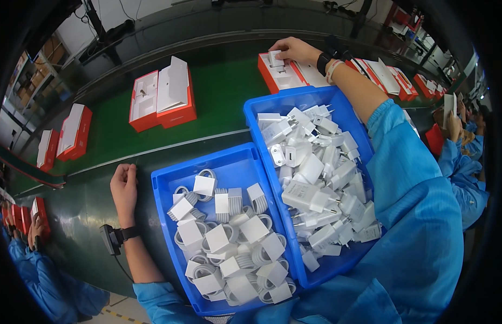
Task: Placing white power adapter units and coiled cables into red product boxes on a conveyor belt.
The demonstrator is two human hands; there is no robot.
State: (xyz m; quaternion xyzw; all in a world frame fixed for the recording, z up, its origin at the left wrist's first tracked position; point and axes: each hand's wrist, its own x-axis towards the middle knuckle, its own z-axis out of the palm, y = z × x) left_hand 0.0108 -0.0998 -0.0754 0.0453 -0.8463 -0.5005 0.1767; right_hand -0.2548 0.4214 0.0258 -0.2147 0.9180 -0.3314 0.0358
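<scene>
Nearest me, the cable bin [170,186] sits left of the charger bin [262,105]. Beyond the charger bin, my right hand [294,50] pinches a white charger [276,58] into an open red box [278,75]. My left hand [124,186] rests loosely curled, empty, on the counter [89,205] left of the cable bin.

Right hand [294,50] presses white charger [276,58] into open red box [280,73], top centre; left hand [124,186] flat beside blue bin [170,186].

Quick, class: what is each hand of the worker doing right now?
Left hand: loosely curled, holding nothing, resting on the dark ledge.
Right hand: fingers on a white charger in the open red box.
</scene>
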